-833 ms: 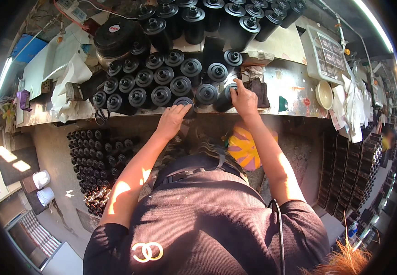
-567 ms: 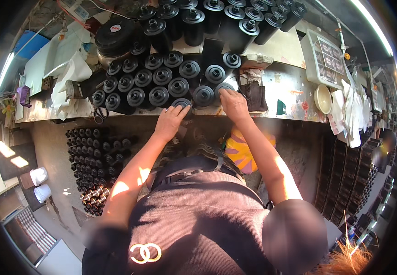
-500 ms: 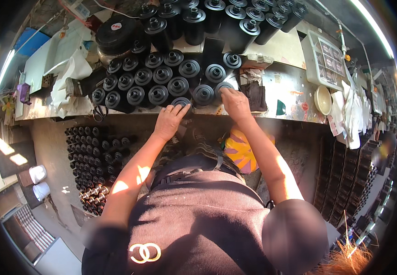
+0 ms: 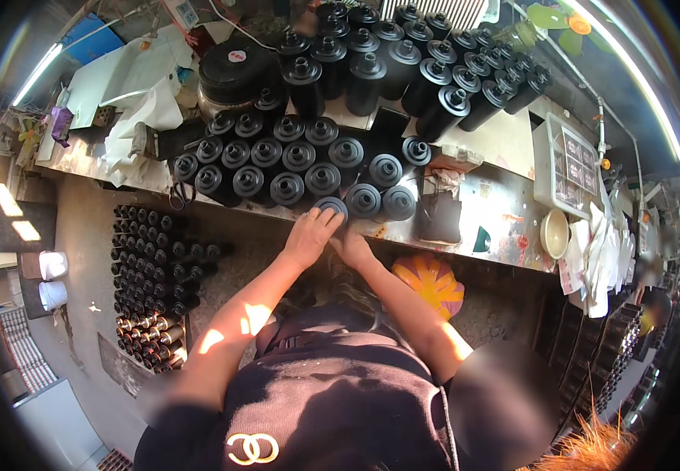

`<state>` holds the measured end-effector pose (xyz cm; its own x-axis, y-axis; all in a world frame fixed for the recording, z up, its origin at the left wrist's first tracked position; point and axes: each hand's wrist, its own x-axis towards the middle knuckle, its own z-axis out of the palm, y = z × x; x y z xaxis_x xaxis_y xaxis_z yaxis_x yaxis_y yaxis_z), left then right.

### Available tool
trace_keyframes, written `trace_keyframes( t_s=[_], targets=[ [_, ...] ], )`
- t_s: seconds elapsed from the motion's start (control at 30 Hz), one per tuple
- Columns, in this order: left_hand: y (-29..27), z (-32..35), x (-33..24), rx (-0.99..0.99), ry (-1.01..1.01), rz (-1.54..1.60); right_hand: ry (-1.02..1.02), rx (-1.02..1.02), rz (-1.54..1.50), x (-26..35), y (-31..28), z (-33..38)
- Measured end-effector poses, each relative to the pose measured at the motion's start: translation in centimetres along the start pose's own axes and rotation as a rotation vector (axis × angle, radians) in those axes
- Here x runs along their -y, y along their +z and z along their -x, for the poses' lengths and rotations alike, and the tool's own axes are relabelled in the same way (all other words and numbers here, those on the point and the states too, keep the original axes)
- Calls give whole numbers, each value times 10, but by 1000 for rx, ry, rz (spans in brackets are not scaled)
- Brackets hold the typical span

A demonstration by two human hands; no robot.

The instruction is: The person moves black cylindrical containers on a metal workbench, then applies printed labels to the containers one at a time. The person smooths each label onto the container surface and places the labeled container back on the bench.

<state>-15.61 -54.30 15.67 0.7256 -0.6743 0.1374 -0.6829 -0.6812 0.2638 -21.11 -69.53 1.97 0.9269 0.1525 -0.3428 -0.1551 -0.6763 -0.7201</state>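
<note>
Rows of black round cylinders (image 4: 299,157) with ribbed tops stand on a worn metal workbench (image 4: 497,212). My left hand (image 4: 311,234) is curled over one black cylinder (image 4: 330,206) at the bench's front edge. My right hand (image 4: 353,248) lies right beside and below it, against the bench edge, with its fingers pointing up toward the same cylinder. The fingertips of my right hand are hidden by my left hand, so its grip is unclear. Two more cylinders (image 4: 379,202) stand just right of the hands.
Taller black cylinders (image 4: 434,74) crowd the bench's back. A big black disc (image 4: 234,67) and white sheets (image 4: 140,94) lie at left, a white bowl (image 4: 553,233) and clear box (image 4: 571,161) at right. Small tubes (image 4: 151,267) stand on the floor, an orange cushion (image 4: 432,282) below.
My right hand has come down from the cylinders at the right of the front row to the bench edge, beside my left hand. My left hand has stayed roughly in place.
</note>
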Motion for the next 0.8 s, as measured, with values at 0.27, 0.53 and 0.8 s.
trace_keyframes(
  t_s=[0.27, 0.53, 0.8],
  targets=[
    [4, 7, 0, -76, 3, -15, 72, -121, 51, 27, -20, -6],
    [8, 27, 16, -122, -17, 4, 62, -293, -14, 55, -5, -9],
    [12, 38, 26, -261, -95, 89, 63, -300, -138, 68, -13, -9]
  ],
)
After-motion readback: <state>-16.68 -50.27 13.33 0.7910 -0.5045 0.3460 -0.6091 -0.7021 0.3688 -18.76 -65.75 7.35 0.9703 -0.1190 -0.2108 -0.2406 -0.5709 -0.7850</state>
